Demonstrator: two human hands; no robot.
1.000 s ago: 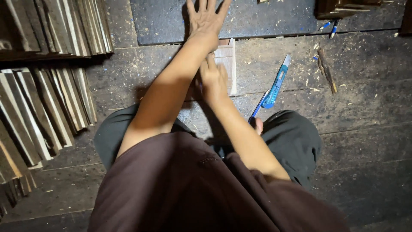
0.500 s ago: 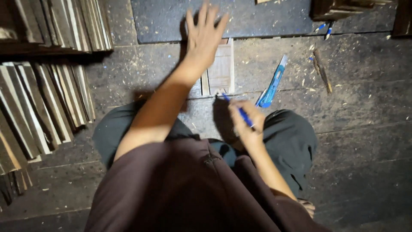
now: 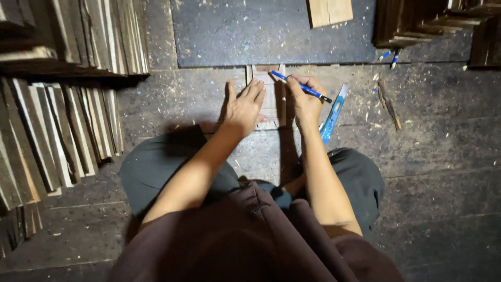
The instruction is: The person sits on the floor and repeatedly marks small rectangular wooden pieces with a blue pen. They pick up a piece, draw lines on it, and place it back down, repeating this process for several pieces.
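The left hand [image 3: 244, 108] lies flat, fingers spread, on a small wooden frame [image 3: 267, 94] on the plank floor [image 3: 433, 141]. The right hand [image 3: 306, 99] pinches a blue pen [image 3: 301, 86], tip apparently touching the frame. A blue utility knife [image 3: 334, 112] lies just beside. Beyond lies a dark mat [image 3: 261, 31].

Woodworking workshop, stacked wood slats [image 3: 62, 130], sawdust-strewn floor [image 3: 438, 130]

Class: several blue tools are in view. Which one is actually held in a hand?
The blue pen in the right hand. The blue utility knife and small blue pens lie untouched on the floor.
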